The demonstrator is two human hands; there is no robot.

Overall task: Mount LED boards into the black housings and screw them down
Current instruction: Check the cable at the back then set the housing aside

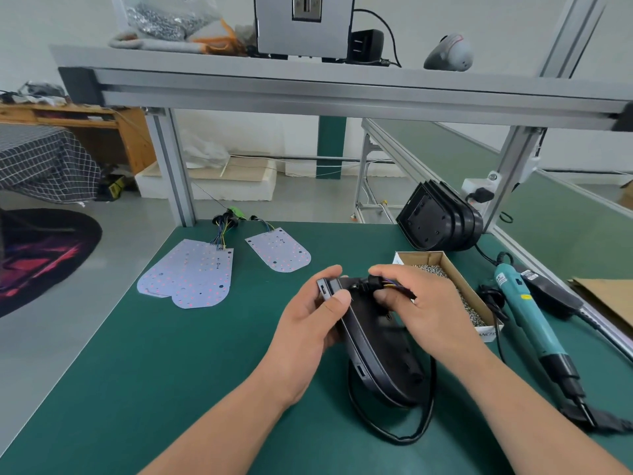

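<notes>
Our left hand (pixel 308 315) grips a housing (pixel 373 347); right hand (pixel 424 303) pinches its wiring (pixel 373 282). Screwdriver (pixel 520 303) idle, boards (pixel 191 272) on bench (pixel 171 371) unmounted.

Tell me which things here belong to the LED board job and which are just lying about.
Job: black housing held by left hand, wire plug pinched by right hand, LED boards, stacked housings, screw box, electric screwdriver.
Lying about: gloves, grey rounded object, cardboard sheet.
</notes>
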